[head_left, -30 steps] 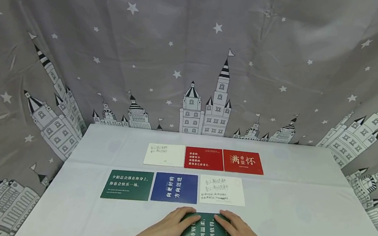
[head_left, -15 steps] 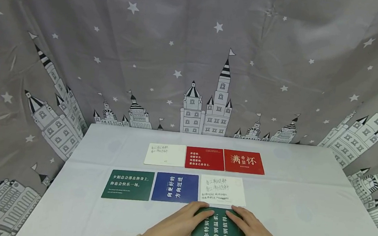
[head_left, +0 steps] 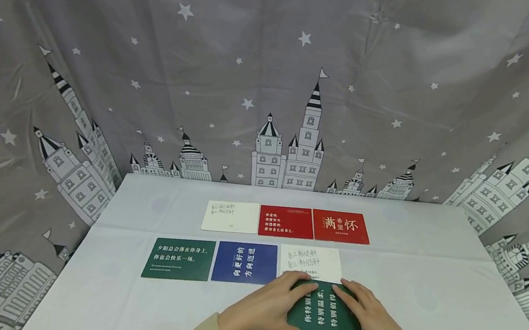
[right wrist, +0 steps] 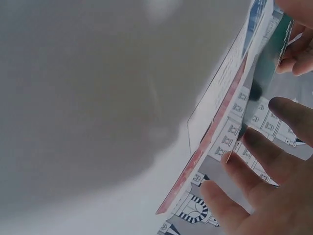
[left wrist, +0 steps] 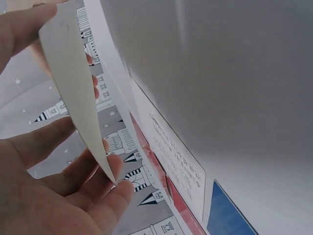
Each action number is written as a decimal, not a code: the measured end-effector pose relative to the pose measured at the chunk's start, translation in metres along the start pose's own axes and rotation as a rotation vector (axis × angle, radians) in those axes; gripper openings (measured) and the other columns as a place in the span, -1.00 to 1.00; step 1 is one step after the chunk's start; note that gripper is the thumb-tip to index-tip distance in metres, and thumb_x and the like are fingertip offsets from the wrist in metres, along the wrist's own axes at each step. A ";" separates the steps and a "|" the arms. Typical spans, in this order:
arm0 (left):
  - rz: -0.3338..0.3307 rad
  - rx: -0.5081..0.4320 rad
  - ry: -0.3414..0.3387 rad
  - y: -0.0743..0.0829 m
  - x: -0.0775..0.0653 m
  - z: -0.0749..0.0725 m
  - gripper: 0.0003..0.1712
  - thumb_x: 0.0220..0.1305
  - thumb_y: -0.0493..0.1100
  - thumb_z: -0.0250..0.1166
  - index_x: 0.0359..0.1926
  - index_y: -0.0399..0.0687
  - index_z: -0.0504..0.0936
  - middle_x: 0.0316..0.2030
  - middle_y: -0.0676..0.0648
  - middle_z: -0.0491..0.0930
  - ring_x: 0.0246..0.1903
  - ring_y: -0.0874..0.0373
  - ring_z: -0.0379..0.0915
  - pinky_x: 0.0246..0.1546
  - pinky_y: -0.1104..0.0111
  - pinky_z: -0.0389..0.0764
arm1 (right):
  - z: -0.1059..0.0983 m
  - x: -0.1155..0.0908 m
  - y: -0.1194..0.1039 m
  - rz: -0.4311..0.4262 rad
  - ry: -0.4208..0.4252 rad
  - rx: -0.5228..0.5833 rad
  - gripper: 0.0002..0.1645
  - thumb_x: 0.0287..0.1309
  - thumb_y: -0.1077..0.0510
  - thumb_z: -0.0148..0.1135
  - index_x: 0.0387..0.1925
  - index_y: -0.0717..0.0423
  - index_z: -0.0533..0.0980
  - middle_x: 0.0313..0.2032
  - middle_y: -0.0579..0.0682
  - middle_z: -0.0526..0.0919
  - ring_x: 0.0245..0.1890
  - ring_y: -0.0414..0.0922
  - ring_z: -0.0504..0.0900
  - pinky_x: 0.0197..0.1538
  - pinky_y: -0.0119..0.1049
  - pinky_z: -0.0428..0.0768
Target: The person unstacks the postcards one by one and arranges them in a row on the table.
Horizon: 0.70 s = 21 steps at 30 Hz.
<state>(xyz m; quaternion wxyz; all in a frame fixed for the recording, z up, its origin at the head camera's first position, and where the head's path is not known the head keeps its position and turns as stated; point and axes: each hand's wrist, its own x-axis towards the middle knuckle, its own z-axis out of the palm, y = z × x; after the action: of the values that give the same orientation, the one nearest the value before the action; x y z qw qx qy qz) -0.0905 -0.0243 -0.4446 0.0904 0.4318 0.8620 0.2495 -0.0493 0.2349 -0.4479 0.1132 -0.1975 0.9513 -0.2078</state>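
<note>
Between my two hands is a dark green card (head_left: pixel 322 327) with white vertical lettering, overlapping the near part of a handwritten white card (head_left: pixel 310 260) in the head view. My left hand (head_left: pixel 273 308) grips its left end, and my right hand (head_left: pixel 380 325) grips the right end. Thumbs lie along the near edge, fingers along the far edge and sides. The left wrist view shows the card's plain pale underside (left wrist: pixel 68 73) raised off the table, bowed slightly. Its glossy green face (right wrist: pixel 268 61) appears in the right wrist view, near fingers (right wrist: pixel 257 191) of my right hand.
On the white table (head_left: pixel 424 300), a green card (head_left: pixel 178 259) and a blue card (head_left: pixel 245 263) lie left of the handwritten card. Behind them is a row of a white card (head_left: pixel 229 220) and two red cards (head_left: pixel 285 223). A grey castle-print curtain (head_left: pixel 276 53) hangs behind.
Both hands have carried the green card rightward and away from the body, from the near edge to over the handwritten white card. The laid-out cards have not moved.
</note>
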 end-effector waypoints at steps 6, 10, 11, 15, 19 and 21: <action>-0.004 0.020 -0.002 0.002 0.006 0.000 -0.05 -0.01 0.05 0.49 0.37 -0.04 0.28 0.30 -0.08 0.21 0.24 0.10 0.20 0.19 0.34 0.34 | -0.002 -0.001 0.007 -0.045 0.056 -0.019 0.09 -0.20 -0.16 0.50 0.39 -0.05 0.23 0.34 0.06 0.20 0.25 0.12 0.22 0.07 0.11 0.51; 0.013 0.056 0.009 0.001 0.011 0.002 -0.06 0.00 0.08 0.47 0.37 -0.08 0.29 0.31 -0.11 0.21 0.27 0.09 0.17 0.23 0.35 0.30 | -0.004 -0.002 0.011 -0.086 0.104 -0.036 0.08 -0.22 -0.10 0.52 0.38 0.00 0.25 0.33 0.06 0.23 0.26 0.13 0.24 0.07 0.13 0.49; 0.018 0.063 0.012 0.001 0.012 0.002 -0.06 0.00 0.08 0.47 0.37 -0.09 0.29 0.31 -0.12 0.21 0.27 0.08 0.17 0.23 0.35 0.29 | -0.005 -0.002 0.013 -0.095 0.114 -0.041 0.08 -0.22 -0.09 0.53 0.37 0.02 0.26 0.33 0.06 0.24 0.26 0.13 0.24 0.08 0.14 0.48; 0.031 0.085 0.020 0.001 0.017 0.004 -0.08 0.02 0.10 0.46 0.35 -0.11 0.31 0.31 -0.12 0.21 0.27 0.08 0.16 0.25 0.36 0.26 | -0.008 -0.003 0.017 -0.107 0.135 -0.043 0.07 -0.22 -0.07 0.53 0.37 0.03 0.27 0.33 0.05 0.24 0.27 0.15 0.24 0.09 0.16 0.46; 0.039 0.114 0.018 0.001 0.023 0.006 -0.10 0.03 0.11 0.44 0.35 -0.11 0.33 0.31 -0.12 0.21 0.27 0.09 0.15 0.27 0.37 0.23 | -0.010 -0.003 0.022 -0.106 0.153 -0.040 0.06 -0.23 -0.07 0.54 0.36 0.04 0.28 0.34 0.04 0.25 0.29 0.14 0.23 0.11 0.15 0.44; 0.038 0.127 0.012 0.002 0.026 0.006 -0.11 0.04 0.12 0.43 0.35 -0.10 0.34 0.31 -0.11 0.21 0.27 0.09 0.14 0.27 0.37 0.22 | -0.010 -0.003 0.025 -0.106 0.164 -0.042 0.06 -0.24 -0.06 0.54 0.35 0.05 0.30 0.33 0.04 0.26 0.29 0.14 0.24 0.12 0.15 0.44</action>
<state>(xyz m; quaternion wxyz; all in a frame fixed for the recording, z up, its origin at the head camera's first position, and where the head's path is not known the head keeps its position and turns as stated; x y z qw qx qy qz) -0.1028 -0.0004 -0.4475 0.0528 0.4516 0.8682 0.1987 -0.0577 0.2608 -0.4493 0.0195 -0.2322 0.9498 -0.2089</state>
